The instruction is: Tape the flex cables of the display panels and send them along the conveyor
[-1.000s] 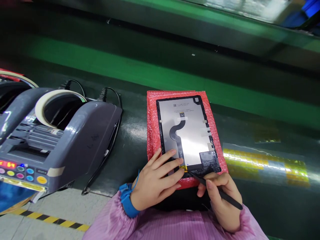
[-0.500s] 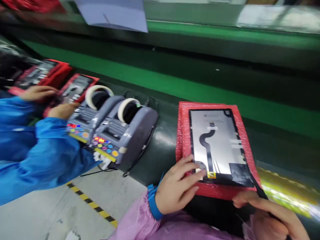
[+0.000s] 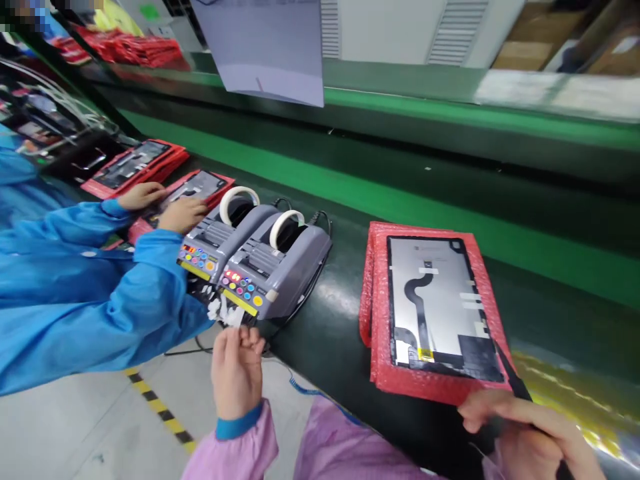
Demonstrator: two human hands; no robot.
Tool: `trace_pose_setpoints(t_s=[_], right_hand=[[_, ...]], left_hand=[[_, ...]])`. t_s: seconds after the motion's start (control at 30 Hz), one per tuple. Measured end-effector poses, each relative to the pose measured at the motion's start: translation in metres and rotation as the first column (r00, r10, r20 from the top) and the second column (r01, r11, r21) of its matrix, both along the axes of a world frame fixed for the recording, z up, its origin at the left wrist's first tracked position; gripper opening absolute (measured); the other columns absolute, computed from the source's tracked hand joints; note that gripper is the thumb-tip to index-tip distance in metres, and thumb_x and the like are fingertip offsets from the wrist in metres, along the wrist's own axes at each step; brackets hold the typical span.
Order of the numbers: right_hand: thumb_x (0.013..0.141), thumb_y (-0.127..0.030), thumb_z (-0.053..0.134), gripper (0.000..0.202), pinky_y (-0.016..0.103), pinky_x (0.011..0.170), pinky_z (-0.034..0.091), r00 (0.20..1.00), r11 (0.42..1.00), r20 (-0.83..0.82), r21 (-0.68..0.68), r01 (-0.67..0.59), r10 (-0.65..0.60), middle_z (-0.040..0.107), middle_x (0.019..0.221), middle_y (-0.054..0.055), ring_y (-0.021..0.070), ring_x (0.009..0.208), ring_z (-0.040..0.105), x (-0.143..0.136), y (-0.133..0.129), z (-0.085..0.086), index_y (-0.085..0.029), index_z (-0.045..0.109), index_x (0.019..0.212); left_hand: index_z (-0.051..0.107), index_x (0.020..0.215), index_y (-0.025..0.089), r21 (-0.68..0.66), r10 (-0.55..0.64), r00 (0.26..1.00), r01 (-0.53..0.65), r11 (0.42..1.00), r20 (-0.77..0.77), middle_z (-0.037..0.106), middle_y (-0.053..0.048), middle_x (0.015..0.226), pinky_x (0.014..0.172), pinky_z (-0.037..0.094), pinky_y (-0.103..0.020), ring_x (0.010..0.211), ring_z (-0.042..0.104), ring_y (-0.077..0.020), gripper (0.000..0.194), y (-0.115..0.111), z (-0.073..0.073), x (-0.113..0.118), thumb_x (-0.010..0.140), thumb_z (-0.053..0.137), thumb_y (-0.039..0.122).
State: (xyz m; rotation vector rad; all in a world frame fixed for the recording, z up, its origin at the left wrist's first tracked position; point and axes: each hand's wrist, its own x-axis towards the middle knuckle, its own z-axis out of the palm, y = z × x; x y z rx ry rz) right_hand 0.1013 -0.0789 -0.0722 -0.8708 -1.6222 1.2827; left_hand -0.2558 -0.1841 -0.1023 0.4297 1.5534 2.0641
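My left hand is raised at the front of the nearer grey tape dispenser, fingers curled together. The fingertips meet white tape pieces at its outlet; whether they grip any is hidden. My right hand, at the lower right, is closed around a slim black pointed tool, perhaps tweezers. Its tip lies by the lower right corner of a tablet screen panel. That panel lies silver back up, with a black curved flex cable and yellow tape, on red bubble-wrap bags.
Left of me a co-worker in blue sleeves handles another panel on red wrap. A second tape dispenser stands between us. Shiny yellow film lies at right. A paper sheet hangs above the green bench.
My left hand has left the panel's lower left corner and moved left to the tape dispenser. My right hand stays near the panel with the black tool. The view has tilted up and left.
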Motion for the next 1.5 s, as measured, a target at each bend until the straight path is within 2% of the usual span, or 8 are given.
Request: trace_pose_setpoints(t_s=[0.13, 0.23, 0.37, 0.47, 0.73, 0.9, 1.07, 1.5], right_hand=[[0.098, -0.037, 0.064, 0.013, 0.032, 0.056, 0.06, 0.989, 0.99, -0.041, -0.005, 0.141, -0.141, 0.078, 0.079, 0.004, 0.0208, 0.062, 0.073, -0.027, 0.018, 0.024, -0.028, 0.063, 0.089], [0.082, -0.033, 0.085, 0.034, 0.032, 0.066, 0.062, 0.996, 0.991, 0.083, -0.133, 0.002, 0.009, 0.081, 0.103, 0.007, 0.0215, 0.079, 0.076, -0.049, 0.036, 0.039, -0.026, 0.052, 0.084], [0.082, -0.039, 0.083, 0.046, 0.036, 0.071, 0.06, 0.986, 0.937, 0.061, -0.327, -0.125, 0.153, 0.081, 0.091, 0.006, 0.0216, 0.078, 0.073, -0.065, 0.056, 0.049, -0.027, 0.04, 0.079], [0.083, -0.039, 0.082, 0.048, 0.034, 0.065, 0.056, 0.991, 0.934, 0.054, -0.343, -0.097, 0.123, 0.077, 0.079, 0.002, 0.0191, 0.07, 0.069, -0.069, 0.068, 0.054, -0.027, 0.035, 0.077], [0.083, -0.039, 0.078, 0.046, 0.03, 0.063, 0.047, 0.991, 0.979, 0.132, -0.203, -0.008, 0.036, 0.074, 0.08, -0.001, 0.0158, 0.068, 0.06, -0.079, 0.104, 0.044, -0.027, 0.034, 0.078], [0.082, -0.044, 0.076, 0.047, 0.031, 0.063, 0.042, 0.964, 0.984, 0.259, -0.175, -0.019, 0.065, 0.073, 0.075, -0.001, 0.0136, 0.059, 0.049, -0.086, 0.121, 0.014, -0.027, 0.033, 0.077], [0.085, -0.039, 0.072, 0.04, 0.031, 0.064, 0.041, 0.942, 0.99, 0.333, -0.142, -0.003, 0.05, 0.074, 0.08, -0.001, 0.0145, 0.06, 0.049, -0.091, 0.124, -0.004, -0.027, 0.035, 0.08], [0.08, -0.036, 0.076, 0.042, 0.035, 0.073, 0.044, 0.857, 0.997, 0.514, -0.054, 0.054, -0.019, 0.071, 0.084, -0.003, 0.0223, 0.075, 0.066, -0.102, 0.137, -0.004, -0.029, 0.037, 0.088]], left_hand=[[0.066, 0.105, 0.031, 0.056, -0.296, 0.954, 0.299, 0.953, -0.053, 0.064, 0.002, 0.084, 0.055, 0.047, -0.019, 0.062, 0.055, -0.0092, 0.016, 0.013, -0.007, 0.08, 0.096, 0.067, 0.045], [0.068, 0.118, 0.028, 0.023, -0.561, 0.81, 0.573, 0.819, -0.172, 0.064, -0.006, 0.098, 0.065, 0.053, -0.029, 0.076, 0.06, -0.0159, 0.03, 0.028, 0.0, 0.12, 0.095, 0.068, 0.047], [0.054, 0.138, 0.034, -0.129, -0.732, 0.575, 0.747, 0.652, -0.367, 0.054, -0.005, 0.103, 0.079, 0.051, -0.032, 0.088, 0.055, -0.0173, 0.036, 0.046, 0.012, 0.13, 0.105, 0.05, 0.046], [0.049, 0.142, 0.035, -0.13, -0.753, 0.546, 0.772, 0.623, -0.368, 0.054, -0.006, 0.108, 0.084, 0.051, -0.034, 0.091, 0.055, -0.0181, 0.038, 0.053, 0.013, 0.13, 0.106, 0.047, 0.046], [0.042, 0.148, 0.032, -0.197, -0.712, 0.573, 0.706, 0.68, -0.405, 0.057, -0.008, 0.114, 0.086, 0.054, -0.034, 0.094, 0.059, -0.0185, 0.042, 0.062, 0.008, 0.122, 0.107, 0.044, 0.028], [0.062, 0.131, 0.026, -0.452, -0.604, 0.289, 0.449, 0.771, -0.743, 0.059, -0.01, 0.12, 0.099, 0.048, -0.047, 0.113, 0.053, -0.0282, 0.036, 0.08, 0.014, 0.107, 0.098, 0.051, 0.017], [0.067, 0.129, 0.028, -0.523, -0.576, 0.113, 0.305, 0.796, -0.81, 0.055, -0.012, 0.138, 0.1, 0.042, -0.055, 0.124, 0.042, -0.0353, 0.036, 0.098, 0.008, 0.107, 0.097, 0.053, 0.021], [0.069, 0.132, 0.031, -0.62, -0.648, 0.073, 0.228, 0.751, -0.758, 0.056, -0.012, 0.143, 0.093, 0.045, -0.054, 0.124, 0.042, -0.0369, 0.038, 0.101, -0.001, 0.112, 0.097, 0.055, 0.024]])
